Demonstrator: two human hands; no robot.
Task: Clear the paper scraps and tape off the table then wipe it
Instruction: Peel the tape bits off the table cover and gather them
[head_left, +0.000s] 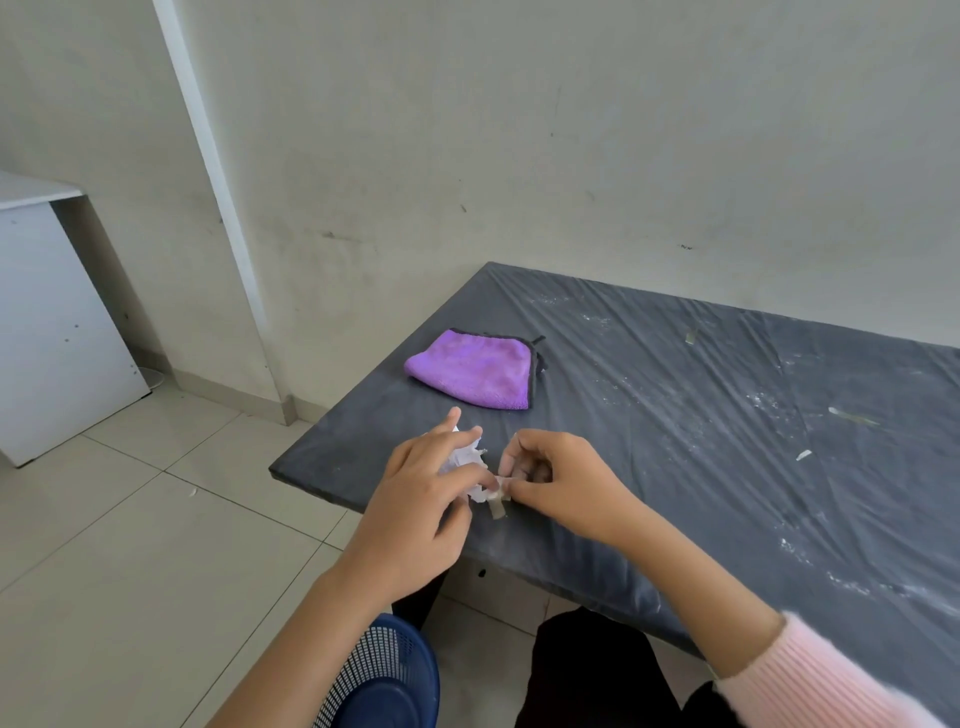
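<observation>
My left hand (423, 499) holds a crumpled wad of white paper scraps (467, 457) over the near left part of the dark table (675, 415). My right hand (550, 478) pinches a strip of clear tape (497, 503) that hangs between both hands, right beside the wad. A folded purple cloth (475, 371) lies on the table beyond my hands. Three more bits of tape lie further right: a tape bit near the back (691, 338), a longer tape piece (852, 415) and a small tape scrap (803, 455).
White dust streaks cover the table's plastic sheet. A blue mesh bin (384, 680) stands on the tiled floor below my left arm, beside my knees. A white cabinet (57, 322) stands at the far left against the wall.
</observation>
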